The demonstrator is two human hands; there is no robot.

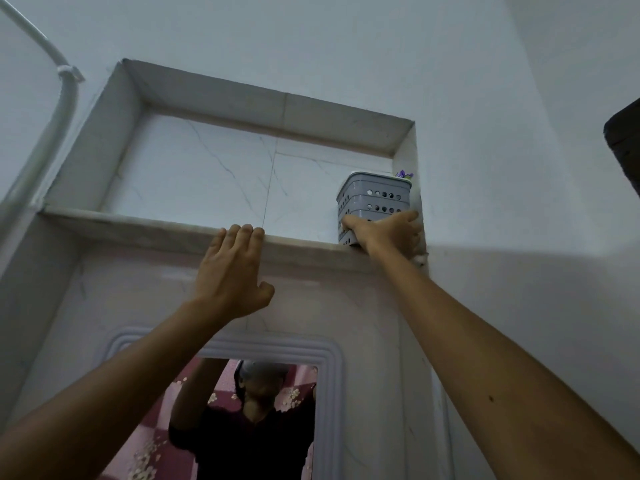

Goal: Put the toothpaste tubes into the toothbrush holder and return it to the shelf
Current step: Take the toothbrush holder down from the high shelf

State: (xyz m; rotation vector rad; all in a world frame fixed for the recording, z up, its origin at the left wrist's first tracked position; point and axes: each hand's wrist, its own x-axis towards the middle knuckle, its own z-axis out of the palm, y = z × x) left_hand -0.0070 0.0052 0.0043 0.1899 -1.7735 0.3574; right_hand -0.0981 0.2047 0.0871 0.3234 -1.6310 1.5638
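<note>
Both our arms reach up: our right hand is wrapped around the lower part of the grey toothbrush holder, while our left hand lies spread, fingertips resting on the shelf edge, holding nothing. We see the holder standing upright, long axis vertical, open rim upward, at the shelf's right end against the niche wall.

words: none to read | numbers: none | labels: none show on the grey toothbrush holder on the shelf | signs: none on the wall by it
</note>
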